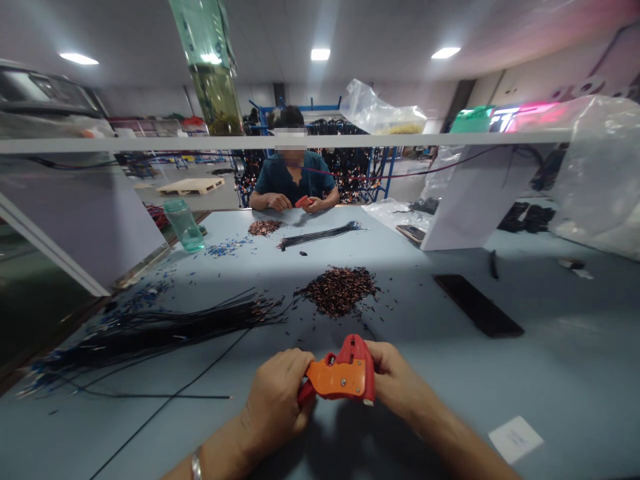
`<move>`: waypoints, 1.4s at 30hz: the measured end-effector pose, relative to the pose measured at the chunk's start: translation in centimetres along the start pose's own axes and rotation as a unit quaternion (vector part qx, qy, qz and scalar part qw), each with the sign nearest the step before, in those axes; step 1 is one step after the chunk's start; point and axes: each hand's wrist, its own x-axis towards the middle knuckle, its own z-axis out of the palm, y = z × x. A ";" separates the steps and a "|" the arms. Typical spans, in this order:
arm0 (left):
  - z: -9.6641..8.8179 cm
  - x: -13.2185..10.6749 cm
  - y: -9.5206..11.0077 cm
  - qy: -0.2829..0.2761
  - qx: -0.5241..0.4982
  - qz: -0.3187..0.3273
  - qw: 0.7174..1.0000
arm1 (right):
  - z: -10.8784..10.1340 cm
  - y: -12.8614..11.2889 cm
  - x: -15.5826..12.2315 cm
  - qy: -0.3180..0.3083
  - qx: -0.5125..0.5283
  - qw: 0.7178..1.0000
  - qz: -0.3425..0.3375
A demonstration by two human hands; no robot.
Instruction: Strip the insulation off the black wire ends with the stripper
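My left hand [280, 390] is wrapped around the handles of an orange and red wire stripper [340, 379], which is held above the table with its head to the right. At that head, the fingers of my right hand [395, 377] are pinched together. A thin black wire [369, 328] runs to these fingers from the far side; the stripper partly hides their tips. Beyond the tool lies a heap of short black and copper-coloured cut ends [343, 290]. To the left, a thick bundle of black wires [170, 337] has blue tips at its near end.
A dark phone [477, 305] and a white paper square [516, 439] lie to the right. Opposite, a person [293, 177] holds a red tool near another wire bundle [323, 235]. A green bottle [183, 225] stands left, beneath a white shelf [325, 141] across the table.
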 end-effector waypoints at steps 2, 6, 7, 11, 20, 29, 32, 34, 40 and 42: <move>0.0 0.0 0.0 0.001 -0.003 -0.003 1.000 | 0.0 0.0 0.0 -0.001 0.000 1.000 0.005; 0.1 -0.1 0.1 -0.001 -0.014 -0.017 1.000 | 0.2 -0.2 0.0 -0.007 0.009 1.000 0.004; 0.1 -0.1 0.1 -0.003 -0.018 -0.021 1.000 | 0.2 -0.3 0.0 -0.007 0.012 1.000 0.006; 0.0 -0.1 0.1 -0.017 -0.024 -0.035 0.999 | 0.2 -0.3 0.0 0.002 0.000 1.000 0.018; 0.5 -0.6 0.0 -0.015 -0.006 -0.035 0.999 | 0.0 0.2 0.1 -0.003 -0.033 0.999 0.007; -0.9 0.8 -0.6 -0.042 -0.087 -0.169 0.981 | -0.5 -0.2 0.4 0.027 -0.109 0.994 -0.003; -1.5 1.2 -1.1 -0.028 -0.197 -0.231 0.953 | -1.0 -0.3 0.5 0.069 -0.169 0.983 -0.027; -1.7 1.3 -1.3 -0.020 -0.291 -0.278 0.916 | -1.3 -0.3 0.6 0.088 -0.219 0.970 -0.055; -1.8 1.6 -1.6 0.018 -0.551 -0.438 0.710 | -2.1 0.1 0.8 0.085 -0.316 0.932 -0.156; -1.8 1.7 -1.8 0.031 -0.583 -0.471 0.661 | -2.2 0.3 0.7 0.056 -0.349 0.922 -0.158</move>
